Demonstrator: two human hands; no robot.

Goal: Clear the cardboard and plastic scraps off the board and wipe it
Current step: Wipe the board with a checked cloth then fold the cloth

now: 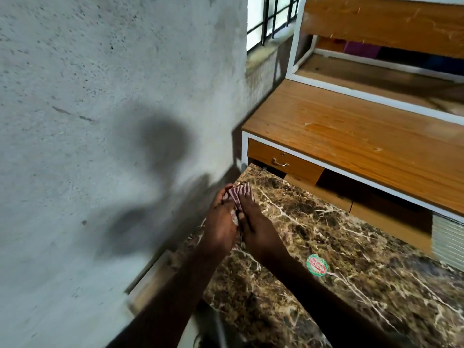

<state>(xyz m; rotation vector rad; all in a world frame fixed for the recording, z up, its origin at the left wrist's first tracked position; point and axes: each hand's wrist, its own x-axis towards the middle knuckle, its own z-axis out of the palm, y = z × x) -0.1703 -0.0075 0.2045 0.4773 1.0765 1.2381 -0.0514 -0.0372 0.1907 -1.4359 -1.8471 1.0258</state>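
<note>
A brown marble-patterned board (339,247) runs from the lower middle toward the upper left corner near the wall. At its far left corner lies a red-and-white striped cloth (241,193). My left hand (222,222) holds the cloth's left side with curled fingers. My right hand (253,222) lies on the cloth with fingers stretched forward, pressing it onto the board. Both hands touch each other over the cloth. A round green and red sticker (317,264) sits on the board to the right of my right forearm. I see no cardboard or plastic scraps on the board.
A rough grey wall (100,121) stands close on the left. Beyond the board is a wooden desk (364,136) with white frame, a drawer with a metal handle (280,163) and a shelf above. A barred window (271,18) is at the top.
</note>
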